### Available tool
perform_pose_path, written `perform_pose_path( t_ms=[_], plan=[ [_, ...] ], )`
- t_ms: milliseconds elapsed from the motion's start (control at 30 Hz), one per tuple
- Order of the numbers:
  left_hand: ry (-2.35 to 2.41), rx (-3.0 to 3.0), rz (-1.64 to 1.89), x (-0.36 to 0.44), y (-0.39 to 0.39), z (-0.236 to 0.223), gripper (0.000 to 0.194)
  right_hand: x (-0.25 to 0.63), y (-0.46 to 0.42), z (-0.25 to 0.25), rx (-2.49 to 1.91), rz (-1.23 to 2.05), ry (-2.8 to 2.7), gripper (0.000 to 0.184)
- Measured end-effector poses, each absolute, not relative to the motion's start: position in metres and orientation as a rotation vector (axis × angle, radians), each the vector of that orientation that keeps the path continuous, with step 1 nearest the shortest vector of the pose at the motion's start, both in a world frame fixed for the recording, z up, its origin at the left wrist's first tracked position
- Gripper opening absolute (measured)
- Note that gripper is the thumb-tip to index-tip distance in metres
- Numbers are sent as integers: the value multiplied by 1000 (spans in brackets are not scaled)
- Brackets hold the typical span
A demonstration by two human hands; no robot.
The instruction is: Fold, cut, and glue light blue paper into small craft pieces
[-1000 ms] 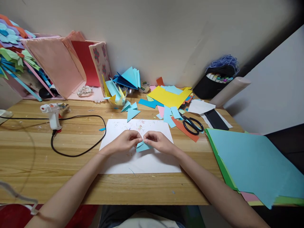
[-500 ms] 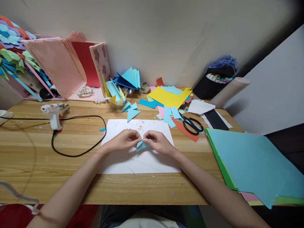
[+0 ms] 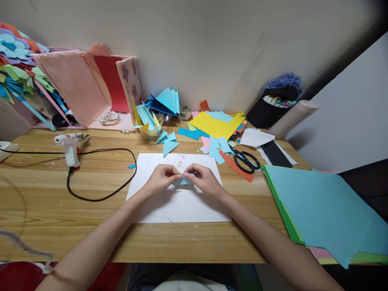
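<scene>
Between my two hands is a small piece of light blue paper (image 3: 182, 181), partly hidden by the fingers. My left hand (image 3: 165, 178) pinches its left part with thumb and forefinger. On the other side my right hand (image 3: 202, 179) grips it the same way, the thumbs nearly meeting at its upper edge. Both hands are over a white sheet (image 3: 182, 208) with small coloured marks. Just beyond the sheet lie light blue folded paper pieces (image 3: 170, 146).
At left a white glue gun (image 3: 70, 149) stands with its black cord looped on the table. Black-handled scissors (image 3: 246, 161) lie among paper scraps. Coloured sheets (image 3: 327, 202) are stacked at right. A clear cup (image 3: 151, 130) of folded pieces stands behind, near a pink box (image 3: 69, 81).
The light blue paper has turned from a slanted position to nearly level between my hands. Both hands still pinch it, the left shifted slightly to the right.
</scene>
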State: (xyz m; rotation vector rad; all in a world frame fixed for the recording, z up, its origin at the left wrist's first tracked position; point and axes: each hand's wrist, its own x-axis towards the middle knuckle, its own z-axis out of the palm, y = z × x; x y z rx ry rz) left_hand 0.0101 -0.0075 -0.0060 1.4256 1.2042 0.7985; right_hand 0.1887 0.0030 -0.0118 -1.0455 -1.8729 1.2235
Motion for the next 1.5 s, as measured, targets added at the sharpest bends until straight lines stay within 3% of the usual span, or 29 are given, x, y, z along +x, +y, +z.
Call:
perform_pose_path(
  t_ms=[367, 600, 800, 933, 1067, 1333, 1500],
  plan=[
    [1129, 1334, 752, 17, -14, 3, 30, 195, 8, -11, -1076, 1181, -1934, 22],
    [1223, 1243, 857, 24, -17, 1, 32, 191, 6, -14, -1097, 1294, -1609, 20],
    [1236, 1050, 869, 31, -21, 2, 28, 193, -1, -10, -936, 748, -1917, 10],
    [1156, 931, 892, 33, -22, 0, 24, 194, -2, -12, -727, 335, -2116, 15],
    [1051, 828, 930, 30, -20, -4, 22, 194, -2, -13, -659, 218, -2216, 24],
    [1000, 747, 941, 20, -16, -6, 28, 194, 0, -14, -721, 436, -2196, 40],
    [1088, 927, 958, 25, -17, -3, 32, 197, 4, -5, -812, 916, -1944, 27]
  ],
)
